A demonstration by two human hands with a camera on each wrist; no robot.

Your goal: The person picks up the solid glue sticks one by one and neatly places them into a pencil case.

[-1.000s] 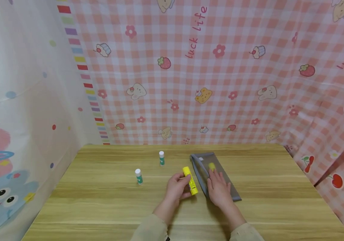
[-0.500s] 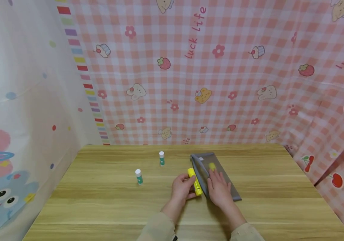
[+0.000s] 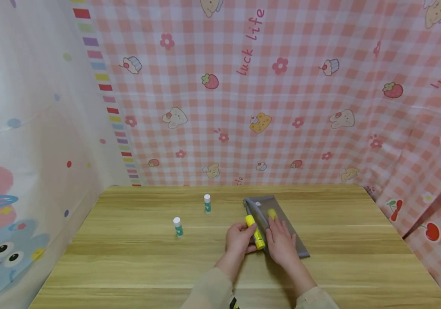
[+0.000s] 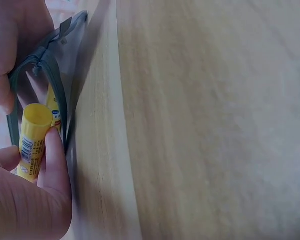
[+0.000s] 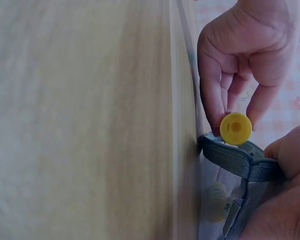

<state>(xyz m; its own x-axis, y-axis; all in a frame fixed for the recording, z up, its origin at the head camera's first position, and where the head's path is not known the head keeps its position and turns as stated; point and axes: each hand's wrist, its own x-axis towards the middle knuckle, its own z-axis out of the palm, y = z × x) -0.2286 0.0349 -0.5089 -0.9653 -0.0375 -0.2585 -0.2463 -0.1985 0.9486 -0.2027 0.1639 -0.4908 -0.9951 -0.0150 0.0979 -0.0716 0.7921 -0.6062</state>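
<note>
A yellow glue stick is pinched between the thumb and fingers of my left hand, its end at the mouth of a grey mesh zip pouch. The left wrist view shows that mouth standing apart, with the held glue stick before it. Another yellow glue stick shows dimly through the mesh inside. My right hand rests on top of the pouch with fingers extended, the thumb near the zipper edge. Part of that hand appears beside the zipper in the right wrist view.
Two white-capped green glue sticks stand on the wooden table: one nearer, one farther back, both left of the pouch. Behind the table hangs a pink checked curtain.
My left hand has moved right with the yellow glue stick, bringing it from beside the pouch up to its mouth. The right hand and the pouch have stayed in place.
</note>
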